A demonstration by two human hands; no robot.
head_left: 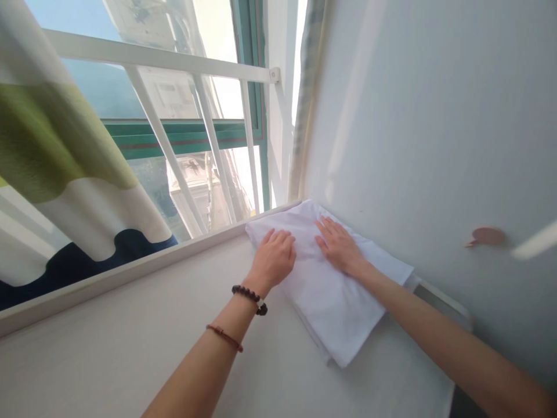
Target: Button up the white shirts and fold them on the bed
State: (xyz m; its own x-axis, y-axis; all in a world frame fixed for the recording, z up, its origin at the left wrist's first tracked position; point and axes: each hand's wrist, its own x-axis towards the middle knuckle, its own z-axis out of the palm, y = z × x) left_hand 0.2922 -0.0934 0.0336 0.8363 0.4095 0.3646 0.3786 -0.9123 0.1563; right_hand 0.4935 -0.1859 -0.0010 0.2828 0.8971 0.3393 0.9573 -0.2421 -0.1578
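A folded white cloth [343, 316] lies on the white tabletop [174, 325], against the wall at the far corner; its exact kind does not show. My right hand [337, 244] rests flat on the cloth's upper part, fingers stretched out and slightly spread. Near the cloth's left edge, my left hand [274, 258] lies palm down with loosely bent fingers, touching the fabric and holding nothing that I can see. A dark beaded bracelet [250, 295] and a thin reddish-brown bracelet [224, 335] circle my left wrist and forearm.
A raised ledge [130, 270] runs along the table's far side. Beyond it stand a white railing [174, 61] and a green-framed window [174, 136]. A green, white and navy curtain [78, 145] hangs at left. The right wall [426, 128] carries a small pink speech-bubble-shaped piece [488, 235].
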